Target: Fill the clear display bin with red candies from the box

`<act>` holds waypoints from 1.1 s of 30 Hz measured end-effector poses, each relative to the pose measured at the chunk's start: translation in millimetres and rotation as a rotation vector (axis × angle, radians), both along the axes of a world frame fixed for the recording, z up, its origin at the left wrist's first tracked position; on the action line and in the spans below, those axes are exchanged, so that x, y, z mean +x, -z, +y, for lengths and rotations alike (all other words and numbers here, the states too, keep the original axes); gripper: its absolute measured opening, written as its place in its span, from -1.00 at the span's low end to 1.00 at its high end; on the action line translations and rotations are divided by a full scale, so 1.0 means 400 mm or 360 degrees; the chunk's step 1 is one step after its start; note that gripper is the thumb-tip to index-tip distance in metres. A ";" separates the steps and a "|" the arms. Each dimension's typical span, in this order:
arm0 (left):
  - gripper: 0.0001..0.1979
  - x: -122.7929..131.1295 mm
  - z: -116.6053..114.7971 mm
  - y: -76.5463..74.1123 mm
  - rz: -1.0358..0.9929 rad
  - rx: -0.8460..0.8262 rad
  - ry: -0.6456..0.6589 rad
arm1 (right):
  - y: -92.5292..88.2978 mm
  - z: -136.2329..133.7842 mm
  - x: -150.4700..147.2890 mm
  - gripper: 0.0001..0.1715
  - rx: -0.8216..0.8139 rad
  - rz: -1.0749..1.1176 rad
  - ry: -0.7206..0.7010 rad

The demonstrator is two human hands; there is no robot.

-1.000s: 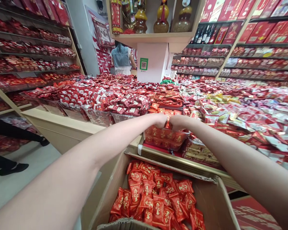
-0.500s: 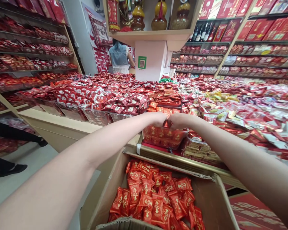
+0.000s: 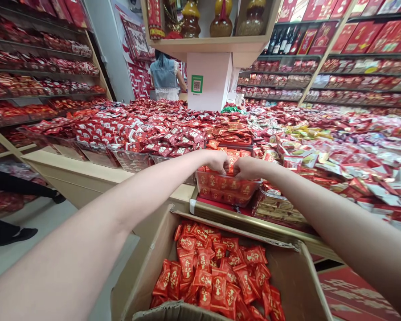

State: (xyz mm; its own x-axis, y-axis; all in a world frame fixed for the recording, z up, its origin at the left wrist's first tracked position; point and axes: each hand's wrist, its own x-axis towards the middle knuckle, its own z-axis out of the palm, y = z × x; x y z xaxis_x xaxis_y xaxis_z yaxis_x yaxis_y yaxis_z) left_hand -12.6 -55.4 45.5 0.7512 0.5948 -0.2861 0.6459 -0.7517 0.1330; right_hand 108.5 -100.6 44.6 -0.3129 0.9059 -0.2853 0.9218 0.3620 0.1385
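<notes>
Both my arms reach forward over a clear plastic bin [image 3: 227, 189] filled with red-wrapped candies at the counter's front edge. My left hand [image 3: 218, 161] is closed at the bin's top, knuckles forward. Close beside it, a small gap away, my right hand [image 3: 247, 167] is also closed, over the right part of the bin. What either set of fingers holds, if anything, is hidden. Below my arms, an open cardboard box [image 3: 292, 267] contains many loose red candies [image 3: 218, 285] with gold lettering.
Bins of maroon and red sweets [image 3: 173, 138] cover the counter left and behind. Gold-wrapped pieces [image 3: 279, 209] fill a bin at the right. A white pillar [image 3: 209, 80] with a QR sign stands behind. One person [image 3: 165, 76] is at the back; someone's legs [image 3: 13, 229] show at left.
My left hand has risen slightly and drawn a little away from the right hand, so candies show between them. My right hand stays nearly in place. The view has shifted slightly.
</notes>
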 end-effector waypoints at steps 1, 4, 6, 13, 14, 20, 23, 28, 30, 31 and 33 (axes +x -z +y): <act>-0.74 0.000 0.001 0.004 -0.0017 0.0000 0.0012 | 0.000 0.000 -0.001 -0.72 -0.0006 -0.0006 0.0014; -0.73 -0.005 0.003 0.010 -0.0054 -0.0005 0.0037 | -0.006 -0.003 -0.004 -0.73 -0.0017 -0.0022 0.0041; -0.71 -0.015 0.003 0.006 -0.0071 -0.0009 0.0040 | -0.011 -0.006 -0.003 -0.74 -0.0004 -0.0022 0.0039; -0.65 -0.061 -0.003 -0.020 0.0100 0.0256 -0.0130 | -0.002 0.014 -0.010 -0.69 0.0216 0.0098 -0.0135; -0.67 -0.063 -0.004 -0.020 0.0181 0.0283 -0.0154 | 0.004 0.021 -0.016 -0.69 0.0218 0.0108 -0.0166; -0.78 -0.055 -0.020 -0.023 0.0310 0.0344 -0.0100 | 0.036 0.056 -0.038 -0.70 0.0182 0.0081 -0.0270; -0.78 -0.038 -0.031 -0.026 0.0332 0.0364 -0.0092 | 0.042 0.063 -0.032 -0.70 0.0163 0.0088 -0.0292; -0.74 -0.002 -0.032 -0.029 0.0453 0.0278 -0.0177 | 0.045 0.064 -0.019 -0.71 0.0116 0.0142 -0.0260; -0.71 0.003 -0.025 -0.036 0.0510 0.0213 -0.0211 | 0.039 0.060 -0.015 -0.71 0.0092 0.0173 -0.0240; -0.70 0.003 -0.021 -0.041 0.0536 0.0187 -0.0224 | 0.034 0.057 -0.012 -0.70 0.0080 0.0191 -0.0229; -0.66 0.000 -0.012 -0.053 0.0510 0.0131 -0.0231 | 0.018 0.047 -0.006 -0.68 0.0069 0.0221 -0.0192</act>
State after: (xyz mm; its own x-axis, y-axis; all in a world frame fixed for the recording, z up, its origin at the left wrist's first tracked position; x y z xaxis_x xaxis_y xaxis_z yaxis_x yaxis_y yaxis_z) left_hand -12.7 -60.3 66.5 0.5369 0.7197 -0.4401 0.7459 -0.6488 -0.1510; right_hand 106.2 -81.6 37.2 -0.4538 0.8698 -0.1935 0.8833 0.4677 0.0307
